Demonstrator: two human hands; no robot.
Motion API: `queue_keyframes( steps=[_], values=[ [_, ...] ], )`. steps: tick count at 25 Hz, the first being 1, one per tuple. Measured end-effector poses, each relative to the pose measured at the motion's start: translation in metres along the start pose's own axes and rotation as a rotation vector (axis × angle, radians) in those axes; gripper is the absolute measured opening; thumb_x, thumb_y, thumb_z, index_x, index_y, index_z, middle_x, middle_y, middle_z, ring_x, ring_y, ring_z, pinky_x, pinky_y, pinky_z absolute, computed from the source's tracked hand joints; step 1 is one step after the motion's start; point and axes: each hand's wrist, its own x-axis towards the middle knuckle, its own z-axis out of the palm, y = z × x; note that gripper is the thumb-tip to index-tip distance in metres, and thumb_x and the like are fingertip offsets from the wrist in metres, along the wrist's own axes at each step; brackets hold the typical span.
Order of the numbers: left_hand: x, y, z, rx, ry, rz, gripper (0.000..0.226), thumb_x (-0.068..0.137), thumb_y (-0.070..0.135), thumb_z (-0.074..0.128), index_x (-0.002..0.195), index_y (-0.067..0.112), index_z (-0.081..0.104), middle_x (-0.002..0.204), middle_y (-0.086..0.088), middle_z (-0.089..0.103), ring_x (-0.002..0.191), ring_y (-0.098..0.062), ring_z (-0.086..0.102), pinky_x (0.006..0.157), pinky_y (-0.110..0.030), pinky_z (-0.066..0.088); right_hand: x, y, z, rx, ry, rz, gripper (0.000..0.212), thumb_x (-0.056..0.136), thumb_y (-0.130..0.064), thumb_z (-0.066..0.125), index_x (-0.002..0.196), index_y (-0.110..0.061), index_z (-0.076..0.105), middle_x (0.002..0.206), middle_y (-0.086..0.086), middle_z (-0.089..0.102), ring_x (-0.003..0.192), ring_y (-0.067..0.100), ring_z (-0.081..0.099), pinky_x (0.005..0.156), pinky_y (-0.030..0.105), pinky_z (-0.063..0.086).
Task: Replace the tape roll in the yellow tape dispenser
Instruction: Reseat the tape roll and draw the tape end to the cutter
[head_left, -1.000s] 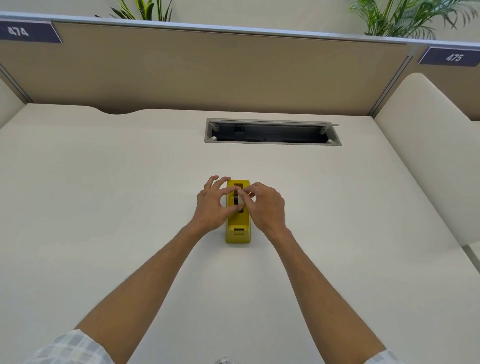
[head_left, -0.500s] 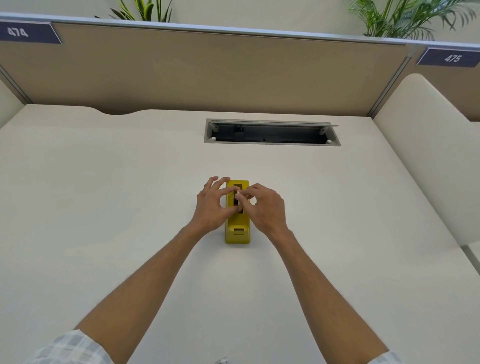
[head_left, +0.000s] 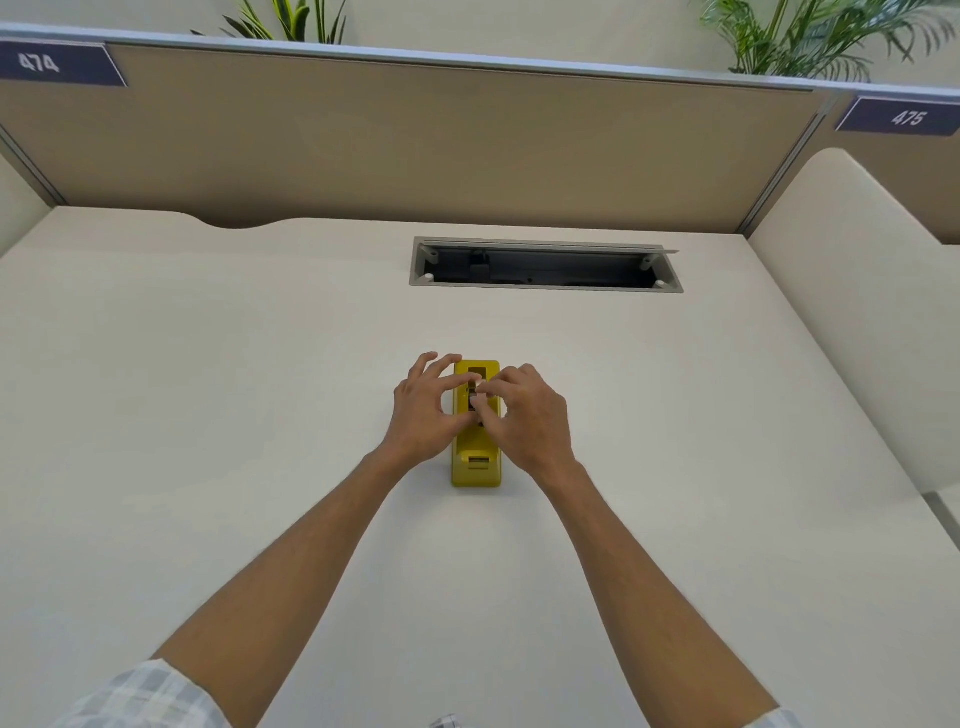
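We count two number plates, two plants, two hands and one dispenser. At far left a dark blue plate (head_left: 57, 63) on the partition reads "474". Just right of it, behind the tan partition (head_left: 415, 145), the leaves of the first plant (head_left: 291, 21) rise above the rail.

On the pale desk (head_left: 208, 415) our left hand (head_left: 423, 415) sits against the left side of the yellow tape dispenser (head_left: 476, 465); its fingers are spread and curled, with thumb and forefinger reaching onto the top slot. The dispenser stands near the middle of the desk, lengthwise away from us, its near end bare and its middle covered by both hands. Between the fingertips we see a small pale and dark piece, the tape roll (head_left: 474, 391), seated in the slot; the fingers hide most of it.

Our right hand (head_left: 530, 421) comes in from the right side, fingers bent, pinching at that same piece.

Beyond the dispenser, an open grey cable tray (head_left: 545, 265) is set into the desk. At far right a second plant (head_left: 810, 36) shows above a plate (head_left: 901, 117) reading "475". Checked sleeves (head_left: 140, 696) edge the bottom of the view.
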Motion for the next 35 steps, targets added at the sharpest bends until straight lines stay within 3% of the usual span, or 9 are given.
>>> queue_keyframes(
  steps=[9, 17, 26, 35],
  values=[
    [0.0, 0.002, 0.0, 0.017, -0.005, -0.005, 0.049, 0.08, 0.043, 0.071, 0.126, 0.029, 0.06, 0.151, 0.005, 0.04, 0.146, -0.018, 0.018, 0.114, -0.05, 0.019, 0.002, -0.003, 0.002, -0.104, -0.042, -0.042, 0.014, 0.093, -0.02, 0.061, 0.093, -0.012, 0.073, 0.089, 0.002, 0.07, 0.087, 0.02, 0.06, 0.057, 0.031, 0.049],
    [0.002, -0.002, 0.003, 0.037, 0.006, -0.005, 0.048, 0.08, 0.045, 0.071, 0.125, 0.033, 0.061, 0.151, 0.006, 0.04, 0.145, -0.018, 0.019, 0.113, -0.052, 0.019, 0.001, -0.004, 0.012, -0.185, -0.08, 0.029, 0.021, 0.101, -0.024, 0.046, 0.101, -0.012, 0.064, 0.096, 0.003, 0.064, 0.092, 0.019, 0.056, 0.06, 0.03, 0.045],
    [0.002, -0.003, 0.002, 0.022, 0.007, 0.001, 0.041, 0.083, 0.037, 0.068, 0.123, 0.032, 0.062, 0.15, 0.007, 0.041, 0.145, -0.017, 0.019, 0.113, -0.053, 0.019, -0.002, -0.012, 0.01, -0.139, -0.008, 0.107, 0.015, 0.09, -0.026, 0.06, 0.089, -0.013, 0.068, 0.085, 0.001, 0.066, 0.082, 0.018, 0.059, 0.054, 0.03, 0.047],
    [0.001, -0.002, 0.001, 0.009, 0.01, 0.004, 0.048, 0.079, 0.047, 0.071, 0.123, 0.031, 0.062, 0.15, 0.006, 0.042, 0.145, -0.017, 0.02, 0.113, -0.05, 0.02, -0.003, -0.006, 0.012, 0.027, -0.117, 0.194, 0.025, 0.102, -0.028, 0.044, 0.105, -0.011, 0.061, 0.101, 0.004, 0.063, 0.097, 0.02, 0.055, 0.069, 0.036, 0.05]
  ],
)
